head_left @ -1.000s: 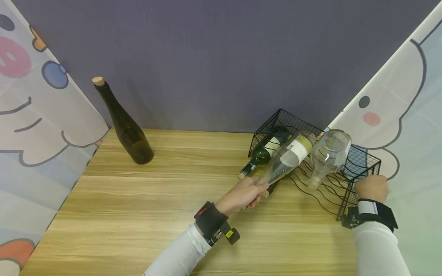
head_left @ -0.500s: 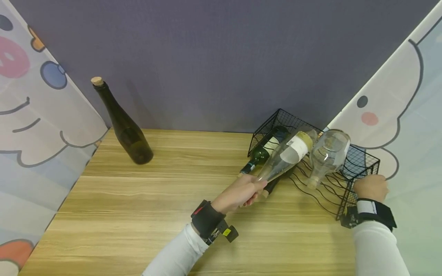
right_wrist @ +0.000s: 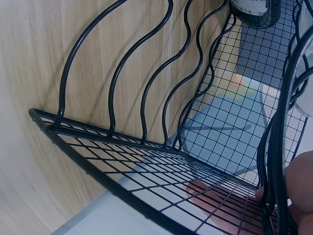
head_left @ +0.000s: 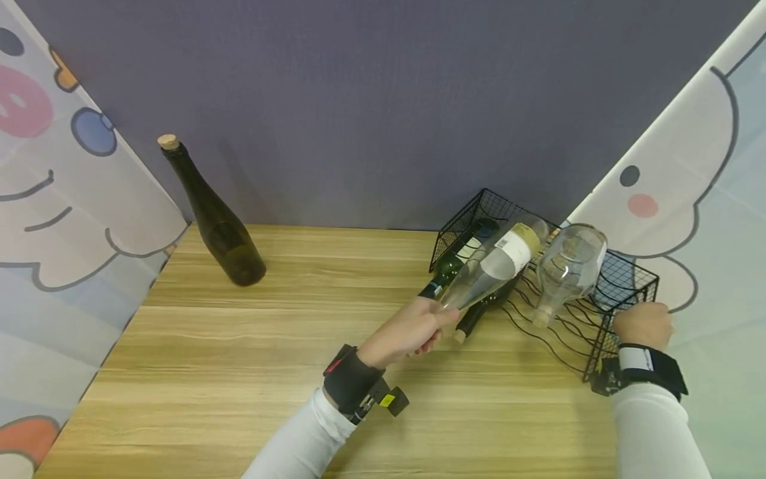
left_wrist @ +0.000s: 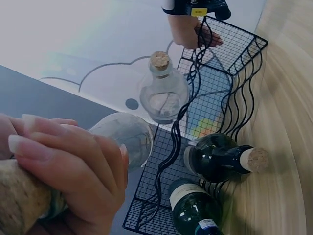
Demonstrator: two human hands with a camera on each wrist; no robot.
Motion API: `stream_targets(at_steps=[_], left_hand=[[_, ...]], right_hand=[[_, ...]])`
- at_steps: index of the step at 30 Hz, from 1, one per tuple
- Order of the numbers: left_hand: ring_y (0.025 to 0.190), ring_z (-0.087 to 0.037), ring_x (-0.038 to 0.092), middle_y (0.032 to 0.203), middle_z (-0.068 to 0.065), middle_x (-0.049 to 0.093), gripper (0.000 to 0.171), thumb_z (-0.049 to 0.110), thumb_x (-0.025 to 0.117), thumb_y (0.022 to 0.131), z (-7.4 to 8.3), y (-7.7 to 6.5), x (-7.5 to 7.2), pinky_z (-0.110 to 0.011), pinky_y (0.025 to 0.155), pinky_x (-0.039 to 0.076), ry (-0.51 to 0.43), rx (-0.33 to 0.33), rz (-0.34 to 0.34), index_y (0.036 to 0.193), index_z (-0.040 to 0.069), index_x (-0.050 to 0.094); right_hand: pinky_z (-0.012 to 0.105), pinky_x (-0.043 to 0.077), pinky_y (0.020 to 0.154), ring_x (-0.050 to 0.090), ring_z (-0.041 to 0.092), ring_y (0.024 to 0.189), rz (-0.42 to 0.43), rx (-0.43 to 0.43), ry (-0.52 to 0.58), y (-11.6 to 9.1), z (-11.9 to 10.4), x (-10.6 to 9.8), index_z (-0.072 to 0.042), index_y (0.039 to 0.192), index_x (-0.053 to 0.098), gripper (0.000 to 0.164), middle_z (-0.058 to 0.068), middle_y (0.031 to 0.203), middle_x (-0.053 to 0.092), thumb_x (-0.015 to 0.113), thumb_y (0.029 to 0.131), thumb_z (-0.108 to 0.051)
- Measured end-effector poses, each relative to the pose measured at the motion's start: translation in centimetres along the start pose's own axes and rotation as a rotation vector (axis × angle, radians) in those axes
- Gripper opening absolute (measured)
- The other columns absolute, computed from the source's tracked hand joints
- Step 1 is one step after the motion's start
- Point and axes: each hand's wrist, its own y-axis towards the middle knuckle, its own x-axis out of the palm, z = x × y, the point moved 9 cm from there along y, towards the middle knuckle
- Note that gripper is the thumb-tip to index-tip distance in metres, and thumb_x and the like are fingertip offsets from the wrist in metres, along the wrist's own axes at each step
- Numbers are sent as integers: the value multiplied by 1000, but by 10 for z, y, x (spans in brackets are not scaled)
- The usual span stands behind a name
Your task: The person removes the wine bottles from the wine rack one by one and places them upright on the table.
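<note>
Your left hand (head_left: 415,328) is gripping the likely fragile clear bottle (head_left: 507,257) wisely by neck, toward two o'clock, right hand (head_left: 643,326) the wire rack (head_left: 622,278).

dark corked bottle (head_left: 211,213) upright | wooden tabletop (head_left: 269,359) | greyish backdrop (head_left: 335,113) | cartoon-printed panel (head_left: 54,199) each side

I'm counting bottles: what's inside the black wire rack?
Two dark green glass bottles lie inside, a round clear one on top. From overhead, a held clear glass bottle partly hides one green bottle.

Soft, even light, faint shadow on grey backdrop (head_left: 383,113), whitish left-wrist glare
</note>
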Motion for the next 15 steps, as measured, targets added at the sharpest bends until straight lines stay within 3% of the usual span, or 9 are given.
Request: stream_targets(at_steps=[10, 15], left_hand=[[45, -9, 37, 58, 3, 46, 24, 30, 55, 100, 3, -5, -13, -22, 40, 30, -8, -14, 59, 92, 8, 60], [47, -10, 36, 59, 3, 45, 28, 33, 54, 100, 6, -6, -21, -23, 43, 30, 23, -1, 70, 83, 11, 56]], right_hand=[[62, 51, 82, 49, 66, 105, 8, -47, -64, -1, -4, 0, 37, 121, 30, 58, 52, 115, 42, 42, 87, -8], [62, 50, 84, 48, 66, 107, -1, -33, -43, -2, -4, 0, 37, 123, 28, 60, 53, 116, 42, 41, 88, -9]])
